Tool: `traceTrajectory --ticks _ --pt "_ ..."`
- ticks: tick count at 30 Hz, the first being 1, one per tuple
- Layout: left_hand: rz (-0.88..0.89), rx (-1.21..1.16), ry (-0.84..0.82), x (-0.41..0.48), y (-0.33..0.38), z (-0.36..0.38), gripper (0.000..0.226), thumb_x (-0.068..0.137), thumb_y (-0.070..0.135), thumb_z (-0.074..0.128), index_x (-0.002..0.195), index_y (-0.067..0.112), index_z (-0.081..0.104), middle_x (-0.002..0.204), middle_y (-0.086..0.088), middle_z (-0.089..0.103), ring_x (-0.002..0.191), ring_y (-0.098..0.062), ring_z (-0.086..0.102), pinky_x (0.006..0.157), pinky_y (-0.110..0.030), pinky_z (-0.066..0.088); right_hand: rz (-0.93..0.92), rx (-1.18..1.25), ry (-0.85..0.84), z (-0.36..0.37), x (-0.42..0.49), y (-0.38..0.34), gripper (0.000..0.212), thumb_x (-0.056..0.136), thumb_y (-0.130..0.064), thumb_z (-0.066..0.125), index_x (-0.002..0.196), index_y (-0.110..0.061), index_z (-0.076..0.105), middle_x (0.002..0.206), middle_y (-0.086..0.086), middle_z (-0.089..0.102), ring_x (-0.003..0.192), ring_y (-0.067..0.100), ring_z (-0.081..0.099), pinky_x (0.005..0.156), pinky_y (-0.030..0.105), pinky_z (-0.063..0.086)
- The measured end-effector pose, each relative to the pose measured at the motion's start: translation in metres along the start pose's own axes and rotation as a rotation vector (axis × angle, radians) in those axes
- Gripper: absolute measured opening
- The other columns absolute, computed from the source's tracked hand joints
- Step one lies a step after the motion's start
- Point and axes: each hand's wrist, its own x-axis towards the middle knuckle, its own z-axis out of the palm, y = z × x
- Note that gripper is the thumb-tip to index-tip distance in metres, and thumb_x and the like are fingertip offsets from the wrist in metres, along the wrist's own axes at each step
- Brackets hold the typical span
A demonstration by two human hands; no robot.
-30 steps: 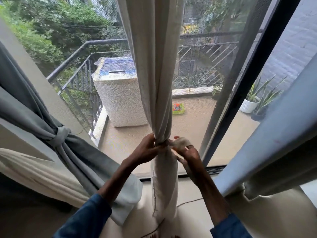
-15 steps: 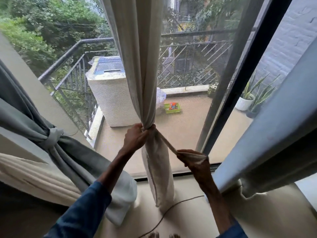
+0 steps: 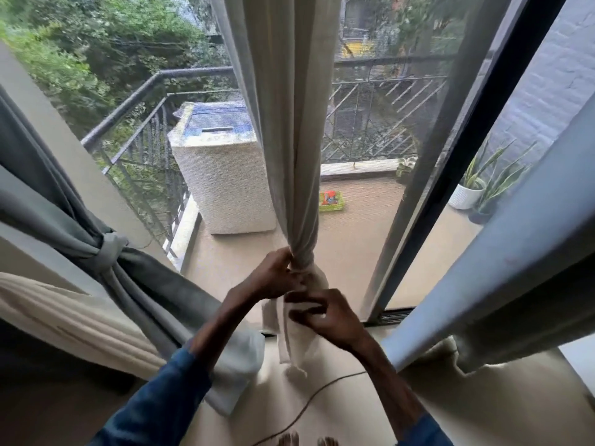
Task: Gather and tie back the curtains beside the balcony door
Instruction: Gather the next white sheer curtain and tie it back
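Observation:
A beige curtain hangs in the middle of the glass, gathered into a narrow waist low down. My left hand grips that waist from the left, its fingers curled round the bunched cloth. My right hand sits just below and to the right, fingers bent against the loose beige cloth under the waist. The tie strip is hidden between the two hands. The curtain's tail hangs to the floor. On the left a grey curtain is tied back with a grey band.
The dark door frame slants down to the right of the beige curtain. A pale blue curtain hangs at the right. A thin cord lies on the floor near my toes. Outside stand a covered washing machine, railing and potted plants.
My right hand, which held the tie strip stretched out to the right, has come back in beside the left hand. The strip no longer shows stretched out.

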Motion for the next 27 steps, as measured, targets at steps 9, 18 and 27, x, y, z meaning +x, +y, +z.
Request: traceTrajectory --ticks 9,18,27 --pt "0.152 0.807 -0.192 -0.022 0.007 -0.020 0.015 0.089 0.010 0.059 0.097 0.021 0.065 0.082 0.000 0.063 0.082 -0.027 0.067 0.060 -0.035 0.041 0.077 -0.033 0.177 -0.015 0.019 0.002 0.057 0.096 -0.059 0.043 0.100 -0.008 0.067 0.091 0.006 0.071 0.086 0.010 0.062 0.079 0.051 0.051" --pt "0.248 0.653 0.188 -0.033 0.005 -0.013 0.026 0.067 0.020 0.067 0.088 0.007 0.067 0.091 -0.020 0.067 0.085 -0.039 0.062 0.056 -0.036 0.044 0.284 0.295 0.068 -0.005 0.013 0.002 0.053 0.087 -0.053 0.060 0.126 -0.017 0.064 0.114 0.014 0.073 0.106 0.024 0.069 0.087 0.036 0.053" --pt "0.185 -0.053 0.067 -0.033 0.018 -0.004 0.021 0.069 0.006 0.050 0.080 0.008 0.068 0.083 -0.002 0.068 0.077 -0.009 0.061 0.062 -0.023 0.047 0.272 0.496 0.331 -0.006 0.006 0.006 0.025 0.086 0.006 0.071 0.107 -0.001 0.059 0.076 0.007 0.074 0.068 0.015 0.066 0.061 0.024 0.054"
